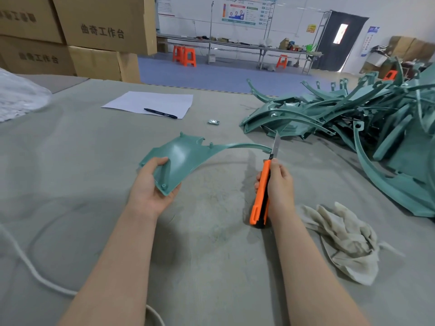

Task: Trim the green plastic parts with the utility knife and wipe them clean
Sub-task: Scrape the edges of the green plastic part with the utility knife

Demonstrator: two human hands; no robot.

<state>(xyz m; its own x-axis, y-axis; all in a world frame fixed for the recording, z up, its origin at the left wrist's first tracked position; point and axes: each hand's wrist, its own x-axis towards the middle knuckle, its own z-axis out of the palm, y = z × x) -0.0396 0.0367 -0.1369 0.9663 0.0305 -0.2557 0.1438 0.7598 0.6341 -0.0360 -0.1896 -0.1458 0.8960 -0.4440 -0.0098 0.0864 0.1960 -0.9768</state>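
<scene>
My left hand grips the wide end of a green plastic part, held above the grey table with its thin curved arm reaching to the right. My right hand holds an orange utility knife upright, its blade extended and touching the tip of that thin arm. A crumpled beige rag lies on the table just right of my right forearm.
A large heap of green plastic parts fills the right side of the grey table. A white sheet of paper with a black marker lies further back, a small shiny object nearby. Cardboard boxes stand at the back left. A white cord runs along the near left.
</scene>
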